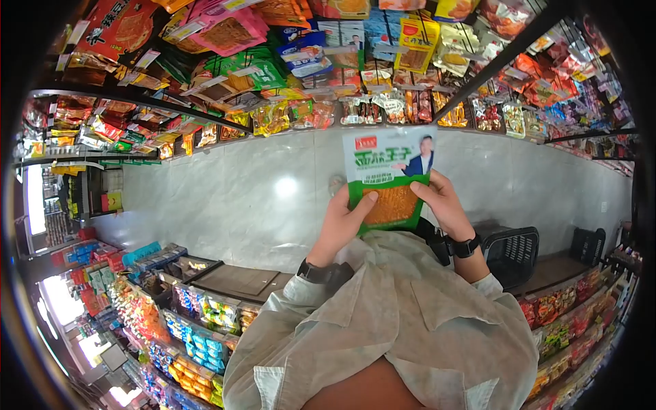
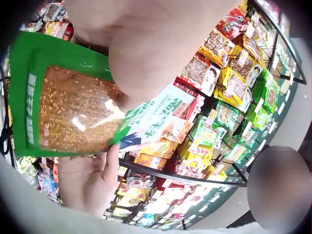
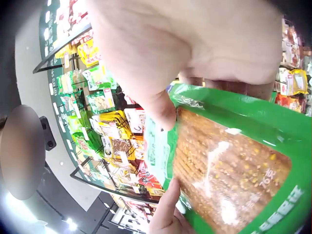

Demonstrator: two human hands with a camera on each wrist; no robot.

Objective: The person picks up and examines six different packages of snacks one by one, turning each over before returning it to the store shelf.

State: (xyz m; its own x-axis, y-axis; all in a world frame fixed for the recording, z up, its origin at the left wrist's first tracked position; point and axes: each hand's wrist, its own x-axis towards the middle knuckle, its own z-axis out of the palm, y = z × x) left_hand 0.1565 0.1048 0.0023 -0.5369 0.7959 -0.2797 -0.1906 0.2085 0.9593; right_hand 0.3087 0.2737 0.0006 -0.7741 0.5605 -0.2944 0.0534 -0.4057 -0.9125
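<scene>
A green and white snack packet (image 1: 391,171) is held up in front of the body by both hands, its printed front facing the head camera. My left hand (image 1: 345,222) grips its left edge, thumb laid over the front. On the opposite edge, my right hand (image 1: 445,205) pinches it with the thumb on the front and fingers behind. Through the packet's clear window (image 3: 229,170), flat brown food dotted with seeds shows in the right wrist view. The left wrist view has the packet (image 2: 73,107) stretched between the two hands; the fingers behind it are mostly hidden.
Ahead, racks hang full of bright snack bags (image 1: 304,55), with small packets (image 1: 386,108) along the bottom row. A grey tiled floor (image 1: 260,178) lies between. A black basket (image 1: 511,256) stands at right; low shelves of packaged sweets (image 1: 205,348) line the near left.
</scene>
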